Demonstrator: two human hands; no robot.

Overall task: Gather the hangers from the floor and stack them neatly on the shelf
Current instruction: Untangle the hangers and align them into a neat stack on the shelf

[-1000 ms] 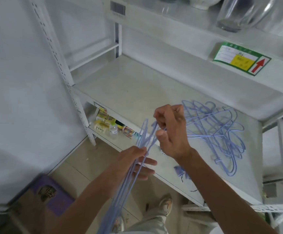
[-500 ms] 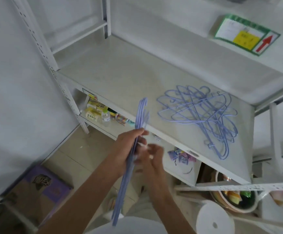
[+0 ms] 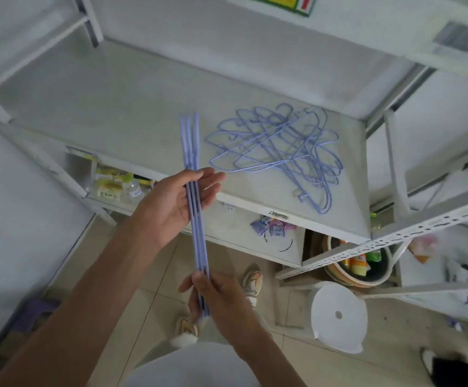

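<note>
Head view: we hold a bundle of hangers (image 3: pixel 194 191) edge-on, mid-frame, over the front edge of the shelf (image 3: pixel 132 107). Our left hand (image 3: pixel 177 202) cradles the bundle approx. halfway along, fingers (image 3: pixel 213 177) fairly straight and lying side by side under the wires, thumb not seen closing over them. Our right hand (image 3: pixel 218 294) grips the lower end, fingers curled round the wires, w/ the thumb on the left of the bundle.

Progress, judging by how things lie: a loose pile of hangers (image 3: pixel 280 152) sits on the shelf already, right of centre, but it's tangled, hooks every which way, so not neat yet. Held bundle isn't down yet. No hangers show on the visible floor tiles (image 3: pixel 143 303); can't tell re the floor out of frame. Left to do, prob.: lay this bundle down, then square up the pile.

Long axis of the bundle runs nearly vertical in frame, top end leaning a bit left, pointing at the shelf's back; bottom end points toward us. Which end has the hooks: can't tell.
</note>
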